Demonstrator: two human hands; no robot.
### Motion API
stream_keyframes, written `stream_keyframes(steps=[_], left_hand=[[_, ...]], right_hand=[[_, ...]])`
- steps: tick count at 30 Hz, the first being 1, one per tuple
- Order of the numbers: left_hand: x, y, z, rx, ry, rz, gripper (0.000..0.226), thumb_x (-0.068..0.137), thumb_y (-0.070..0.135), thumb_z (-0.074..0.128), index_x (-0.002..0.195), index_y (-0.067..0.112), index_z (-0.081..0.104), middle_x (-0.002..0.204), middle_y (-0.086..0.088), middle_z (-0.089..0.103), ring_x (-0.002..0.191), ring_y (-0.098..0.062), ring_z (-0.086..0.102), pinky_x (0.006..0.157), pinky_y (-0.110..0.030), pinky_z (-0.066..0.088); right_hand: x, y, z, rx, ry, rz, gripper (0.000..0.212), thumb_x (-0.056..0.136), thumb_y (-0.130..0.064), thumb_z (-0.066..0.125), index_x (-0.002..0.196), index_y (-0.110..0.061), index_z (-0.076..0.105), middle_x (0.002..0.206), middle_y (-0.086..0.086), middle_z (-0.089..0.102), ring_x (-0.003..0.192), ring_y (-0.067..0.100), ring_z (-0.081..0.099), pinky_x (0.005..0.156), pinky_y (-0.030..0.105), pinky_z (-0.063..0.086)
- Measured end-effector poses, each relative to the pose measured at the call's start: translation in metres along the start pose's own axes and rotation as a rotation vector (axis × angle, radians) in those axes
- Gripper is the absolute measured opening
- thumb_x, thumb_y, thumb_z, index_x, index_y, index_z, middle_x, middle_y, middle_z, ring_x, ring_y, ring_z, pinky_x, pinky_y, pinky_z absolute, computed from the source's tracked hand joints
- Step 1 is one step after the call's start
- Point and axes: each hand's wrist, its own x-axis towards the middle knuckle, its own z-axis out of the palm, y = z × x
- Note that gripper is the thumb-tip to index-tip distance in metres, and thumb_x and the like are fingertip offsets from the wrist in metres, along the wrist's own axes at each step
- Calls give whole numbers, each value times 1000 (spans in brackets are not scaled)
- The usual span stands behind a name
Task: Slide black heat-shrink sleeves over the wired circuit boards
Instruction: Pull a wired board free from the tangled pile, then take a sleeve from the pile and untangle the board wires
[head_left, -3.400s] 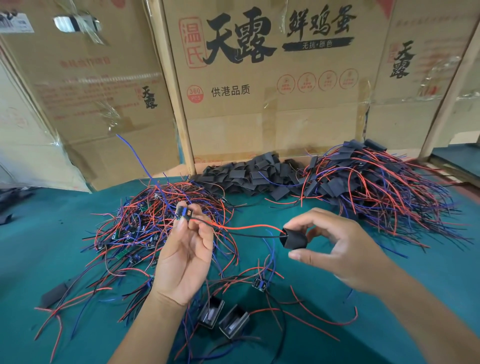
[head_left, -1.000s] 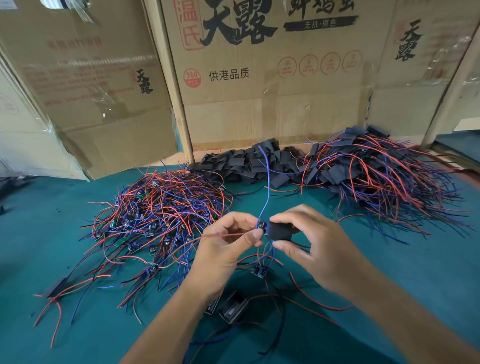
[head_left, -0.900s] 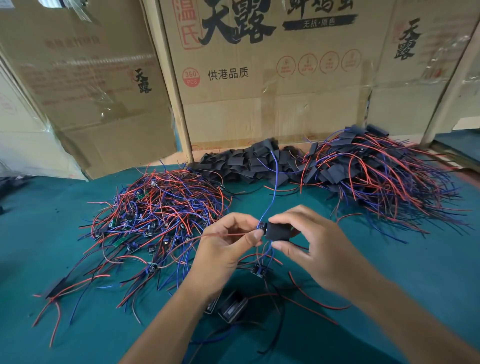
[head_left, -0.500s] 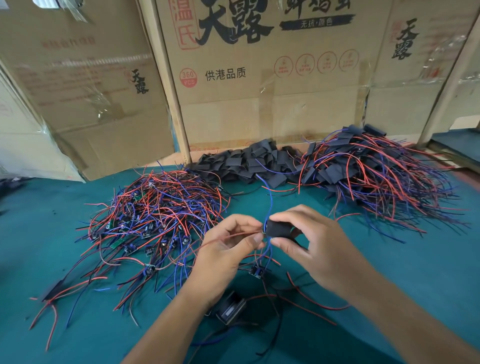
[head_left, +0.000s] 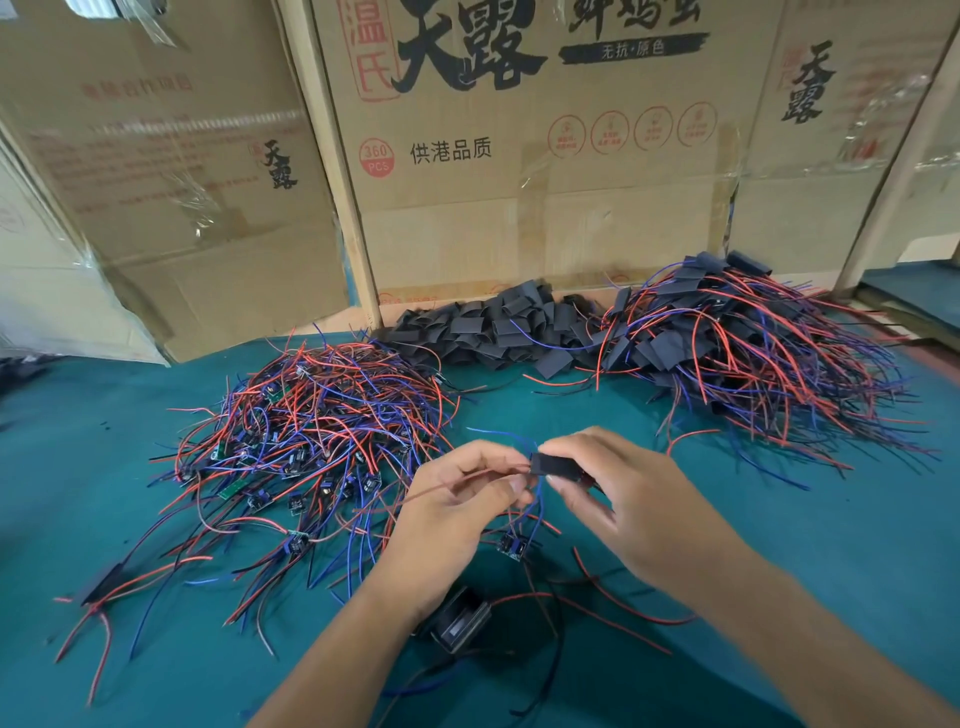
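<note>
Done: the pile of sleeved boards (head_left: 737, 343) lies far beyond our right hand (head_left: 613, 499).
Left: the pile of bare boards (head_left: 311, 426) beside our left hand (head_left: 457, 509).
Hands: right pinches the sleeve (head_left: 555, 464); left pinches its wires (head_left: 467, 478).
Change: 3.4 s ago our hands were apart, now together.

Single head-worn wide-angle view, looking forward and down from close above the teal table (head_left: 156, 649), both hands centre-frame, cardboard boxes (head_left: 545, 182) walling the far edge, no second view sharing anything.
</note>
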Motion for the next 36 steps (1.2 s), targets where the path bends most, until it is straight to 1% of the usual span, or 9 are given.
stream_keyframes(steps=[6, 9, 13, 17, 20, 24, 27, 31, 36], left_hand=[[1, 1, -2, 138, 37, 1, 16, 92, -9, 58, 89, 0, 71, 81, -6, 67, 70, -17, 63, 71, -23, 52], [-1, 1, -5, 453, 20, 3, 24, 92, -3, 60, 89, 18, 72, 79, 7, 69, 69, -7, 61, 71, -17, 47], [-3, 2, -9, 846, -11, 131, 19, 89, 10, 63, 89, 28, 69, 83, 18, 67, 73, -6, 60, 67, -11, 42], [-4, 5, -9, 1016, -60, 242, 13, 90, 15, 61, 93, 27, 66, 85, 17, 63, 75, -1, 57, 66, -9, 40], [-5, 7, -10, 1092, -81, 262, 11, 92, 19, 60, 96, 26, 67, 85, 17, 63, 73, 1, 54, 66, -16, 44], [-3, 9, -15, 1176, -92, 285, 10, 93, 19, 59, 97, 23, 67, 82, 13, 62, 69, -4, 48, 65, -28, 46], [-3, 10, -16, 1187, -90, 288, 10, 92, 16, 60, 95, 21, 68, 82, 11, 63, 70, -8, 52, 67, -29, 46], [-4, 8, -14, 1200, -107, 275, 12, 93, 20, 57, 97, 22, 68, 82, 9, 64, 73, -12, 56, 68, -30, 47], [-3, 7, -15, 1243, -94, 233, 9, 94, 24, 55, 93, 23, 64, 77, 8, 61, 72, -17, 56, 67, -30, 43]], right_hand=[[2, 13, -6, -19, 44, 66, 15, 93, -21, 58, 107, -17, 63, 94, -6, 60, 82, 18, 58, 69, 41, 50], [10, 34, -16, -55, 76, 124, 14, 91, -16, 65, 105, -15, 65, 100, -3, 56, 91, 18, 56, 77, 40, 49], [54, 72, -49, -259, 118, 141, 18, 89, -17, 63, 107, -14, 66, 97, 3, 58, 86, 25, 57, 74, 40, 50], [122, 129, -91, -532, 163, 210, 15, 89, -9, 59, 103, -7, 60, 97, 15, 61, 84, 29, 52, 68, 35, 40], [162, 173, -109, -645, 220, 351, 21, 85, 2, 58, 106, 3, 60, 106, 25, 58, 98, 41, 54, 76, 45, 41], [167, 206, -96, -754, -54, 657, 27, 87, -6, 61, 112, 1, 63, 110, 26, 63, 103, 42, 61, 85, 44, 53], [158, 201, -80, -807, -150, 736, 25, 88, -12, 57, 110, -6, 66, 110, 18, 65, 102, 36, 63, 84, 38, 51], [143, 165, -82, -699, 104, 665, 21, 90, -14, 52, 107, -6, 61, 104, 20, 65, 98, 36, 60, 85, 40, 45], [84, 57, -39, -137, 182, 383, 21, 90, -21, 60, 109, -12, 65, 100, 4, 64, 92, 22, 60, 84, 34, 47]])
